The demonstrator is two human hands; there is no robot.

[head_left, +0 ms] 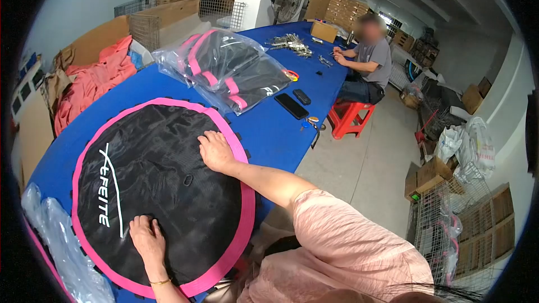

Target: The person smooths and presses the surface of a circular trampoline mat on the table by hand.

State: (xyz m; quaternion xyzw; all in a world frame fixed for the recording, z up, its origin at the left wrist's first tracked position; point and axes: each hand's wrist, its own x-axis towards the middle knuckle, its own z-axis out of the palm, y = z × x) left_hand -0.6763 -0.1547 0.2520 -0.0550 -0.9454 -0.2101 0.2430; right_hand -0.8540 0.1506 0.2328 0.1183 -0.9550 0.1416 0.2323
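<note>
A round black trampoline mat (151, 157) with a bright pink border and white lettering lies flat across the blue table. My left hand (147, 239), a bracelet on its wrist, rests on the black fabric near the end of the long white printed line. Its fingers lie flat and hold nothing. My right hand (217, 151) presses on the mat close to the pink border on the far right side, fingers spread. Between the hands, a small dark oval ring (188, 180) shows on the fabric. Small dark tabs stick out around the mat's edge.
Beyond the mat sits clear plastic packaging (236, 73) with folded black-and-pink mats. A phone (291, 106), a small black case (301, 97) and keys (312, 121) lie beside it. A co-worker (373, 56) on a red stool (351, 119) handles small metal parts. Plastic film (67, 247) lies at lower left.
</note>
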